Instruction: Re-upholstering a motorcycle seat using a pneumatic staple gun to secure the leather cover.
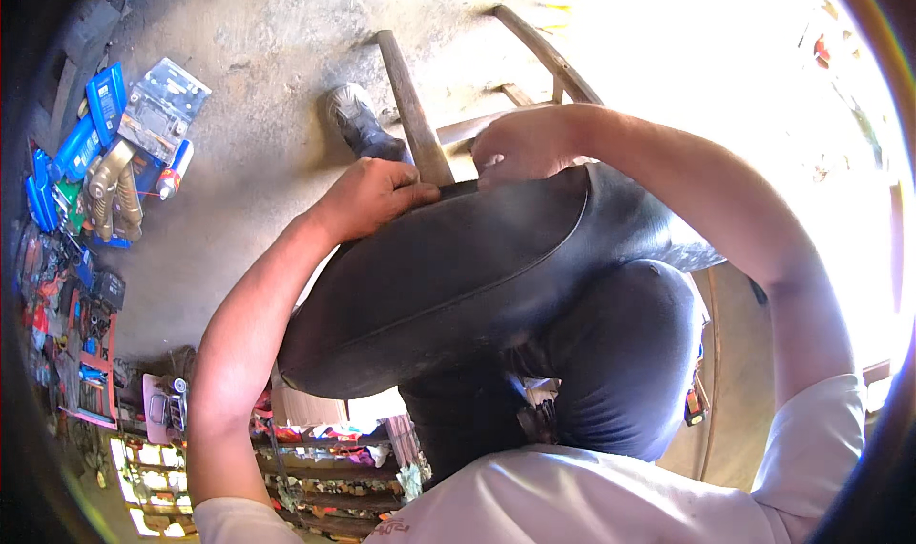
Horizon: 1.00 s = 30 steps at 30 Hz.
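Black padded seat (pixel 448 267) across thighs (pixel 625 353), near edge seamed, rounded end pointing lower left, long axis rising rightward. Left hand (pixel 372 198) over far edge, right hand (pixel 530 146) curled there; I can't tell whether either grips. Concrete floor (pixel 215 267) spreads leftward.

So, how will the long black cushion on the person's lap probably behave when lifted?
The black cushion probably keeps its shape, as it spans the legs without visible sagging. Its smooth, shiny surface may feel slightly slippery. It could tip leftward, because its left end juts past the legs.
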### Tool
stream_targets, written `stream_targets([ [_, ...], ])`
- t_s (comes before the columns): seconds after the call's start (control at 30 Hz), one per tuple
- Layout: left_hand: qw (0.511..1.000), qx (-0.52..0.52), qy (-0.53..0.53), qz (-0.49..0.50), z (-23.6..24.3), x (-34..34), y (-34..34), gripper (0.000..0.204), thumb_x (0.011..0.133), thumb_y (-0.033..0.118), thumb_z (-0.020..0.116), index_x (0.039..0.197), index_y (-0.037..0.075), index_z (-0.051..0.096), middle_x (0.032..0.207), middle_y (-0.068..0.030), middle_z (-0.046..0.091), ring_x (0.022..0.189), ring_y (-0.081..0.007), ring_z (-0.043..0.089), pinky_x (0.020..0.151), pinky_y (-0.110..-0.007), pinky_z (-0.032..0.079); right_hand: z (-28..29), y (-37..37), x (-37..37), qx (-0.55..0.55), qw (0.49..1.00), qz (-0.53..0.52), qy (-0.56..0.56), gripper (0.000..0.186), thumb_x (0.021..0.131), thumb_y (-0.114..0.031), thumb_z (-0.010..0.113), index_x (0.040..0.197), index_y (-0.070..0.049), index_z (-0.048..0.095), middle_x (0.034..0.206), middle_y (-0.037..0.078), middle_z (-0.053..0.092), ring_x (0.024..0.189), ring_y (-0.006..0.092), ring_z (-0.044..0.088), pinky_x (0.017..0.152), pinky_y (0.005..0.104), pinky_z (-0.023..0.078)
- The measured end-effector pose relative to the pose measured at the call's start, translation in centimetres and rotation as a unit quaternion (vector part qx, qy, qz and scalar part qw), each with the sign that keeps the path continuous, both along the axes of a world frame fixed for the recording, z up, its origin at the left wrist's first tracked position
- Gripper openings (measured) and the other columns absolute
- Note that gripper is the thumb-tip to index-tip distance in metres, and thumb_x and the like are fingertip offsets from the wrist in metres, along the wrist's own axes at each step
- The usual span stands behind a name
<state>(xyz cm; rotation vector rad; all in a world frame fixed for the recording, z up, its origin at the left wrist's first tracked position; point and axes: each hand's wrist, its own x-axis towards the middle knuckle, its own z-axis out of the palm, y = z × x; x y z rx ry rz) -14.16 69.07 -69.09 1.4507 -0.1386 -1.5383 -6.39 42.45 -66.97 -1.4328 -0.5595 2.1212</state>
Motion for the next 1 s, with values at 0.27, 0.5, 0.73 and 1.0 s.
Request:
stream_targets([
  [0.27, 0.999, 0.0, -0.046, -0.015, -0.4, 0.2, -0.4, 0.054, 0.098, 0.051, 0.068, 0.081, 0.0, 0.068, 0.077, -0.0256, 0.067, 0.076, -0.0415, 0.07, 0.071, -0.048, 0.053, -2.2, 0.8, -2.1, 0.076, 0.987, 0.044, -0.138, 0.043, 0.096, -0.04, 0.069, 0.1, 0.002, 0.078, 0.097, 0.027, 0.074, 0.098, 0.0441, 0.071, 0.088, 0.0519, 0.054],
  [0.5, 0.998, -0.004, -0.021, -0.063, -0.8, -0.3, 0.5, 0.057, 0.1, 0.053, 0.065, 0.082, 0.0, 0.07, 0.077, -0.0239, 0.068, 0.073, -0.0381, 0.07, 0.071, -0.045, 0.053, -1.2, 1.1, -1.0, 0.055, 0.993, 0.015, -0.105, 0.037, 0.095, -0.036, 0.07, 0.104, -0.001, 0.078, 0.101, 0.025, 0.075, 0.1, 0.0419, 0.072, 0.088, 0.0509, 0.054],
  [0.73, 0.997, -0.046, 0.047, -0.026, -0.9, -1.7, -0.2, 0.047, 0.104, 0.048, 0.062, 0.102, 0.003, 0.076, 0.088, -0.0232, 0.073, 0.08, -0.0318, 0.074, 0.077, -0.042, 0.056, 6.1, 3.1, -1.1, -0.03, 0.978, -0.188, -0.079, 0.051, 0.095, -0.045, 0.069, 0.121, -0.001, 0.071, 0.108, 0.023, 0.073, 0.107, 0.0406, 0.07, 0.094, 0.0515, 0.054],
  [1.0, 0.996, -0.084, 0.012, -0.002, -0.1, -2.0, 0.0, 0.032, 0.106, 0.035, 0.061, 0.111, 0.005, 0.072, 0.097, -0.0197, 0.075, 0.092, -0.0272, 0.074, 0.081, -0.041, 0.057, 9.4, 5.0, -0.7, 0.001, 0.989, -0.058, -0.136, 0.082, 0.083, -0.069, 0.075, 0.116, 0.006, 0.069, 0.105, 0.025, 0.071, 0.109, 0.0419, 0.07, 0.097, 0.0498, 0.054],
])
